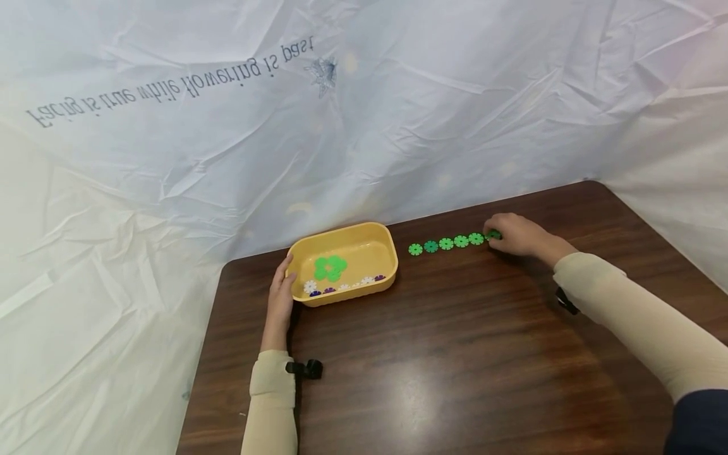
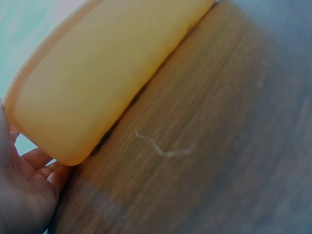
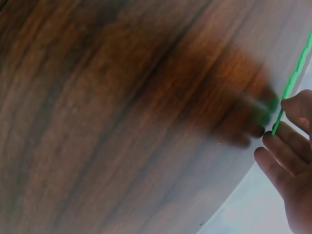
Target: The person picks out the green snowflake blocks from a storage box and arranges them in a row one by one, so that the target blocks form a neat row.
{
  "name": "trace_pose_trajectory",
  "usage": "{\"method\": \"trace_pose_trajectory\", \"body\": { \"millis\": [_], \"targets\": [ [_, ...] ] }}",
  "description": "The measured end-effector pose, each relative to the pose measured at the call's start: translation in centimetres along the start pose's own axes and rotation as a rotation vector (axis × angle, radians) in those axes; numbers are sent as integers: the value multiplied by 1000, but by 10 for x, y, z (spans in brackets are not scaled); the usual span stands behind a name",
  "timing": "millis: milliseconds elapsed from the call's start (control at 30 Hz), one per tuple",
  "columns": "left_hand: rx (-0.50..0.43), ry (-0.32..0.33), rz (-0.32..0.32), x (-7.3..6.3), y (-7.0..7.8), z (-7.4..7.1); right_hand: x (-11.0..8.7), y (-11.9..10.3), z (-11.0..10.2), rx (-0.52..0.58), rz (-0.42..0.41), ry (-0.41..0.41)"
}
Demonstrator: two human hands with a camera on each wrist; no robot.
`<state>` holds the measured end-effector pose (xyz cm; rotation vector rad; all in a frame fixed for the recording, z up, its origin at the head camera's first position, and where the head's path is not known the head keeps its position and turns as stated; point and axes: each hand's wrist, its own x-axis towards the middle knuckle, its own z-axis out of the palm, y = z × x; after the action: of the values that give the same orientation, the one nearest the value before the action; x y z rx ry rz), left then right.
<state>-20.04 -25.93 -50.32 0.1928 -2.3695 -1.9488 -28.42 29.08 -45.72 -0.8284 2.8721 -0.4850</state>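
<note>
My left hand (image 1: 280,302) holds the left end of a yellow plastic basin (image 1: 372,254), thumb over the rim and fingers outside. In the left wrist view, fingers (image 2: 36,158) reach around the basin's corner. At the far right, my right hand (image 1: 516,235) pinches a green notched snowflake disc (image 1: 493,234). That disc is the right end of a straight row of green discs (image 1: 446,244), one of them darker teal. In the right wrist view, the row (image 3: 293,80) shows edge-on, its end between thumb and fingers (image 3: 287,148).
Inside the basin lie a ring of light green discs (image 1: 320,268) and several white and purple discs (image 1: 309,287) along its near side. A glossy dark wooden table (image 1: 443,354) bears everything. White cloth (image 1: 398,126) hangs directly behind its back edge.
</note>
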Motion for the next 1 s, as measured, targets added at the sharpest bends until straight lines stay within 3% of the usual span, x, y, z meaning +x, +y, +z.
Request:
{"method": "trace_pose_trajectory", "body": {
  "millis": [200, 433, 633, 833, 1000],
  "targets": [
    [3, -8, 3, 0, 0, 0, -1, 0, 1, -11, 7, 1],
    [-4, -36, 14, -2, 1, -1, 8, -18, -7, 12, -76, 113],
    [-10, -32, 19, 0, 1, -2, 39, -73, -22, 36, -209, 161],
    [-13, -28, 22, 1, 0, -1, 70, -136, -19, 50, -307, 98],
    [-21, -22, 16, 1, -1, -1, 98, -176, -6, 33, -382, 32]
  ]
}}
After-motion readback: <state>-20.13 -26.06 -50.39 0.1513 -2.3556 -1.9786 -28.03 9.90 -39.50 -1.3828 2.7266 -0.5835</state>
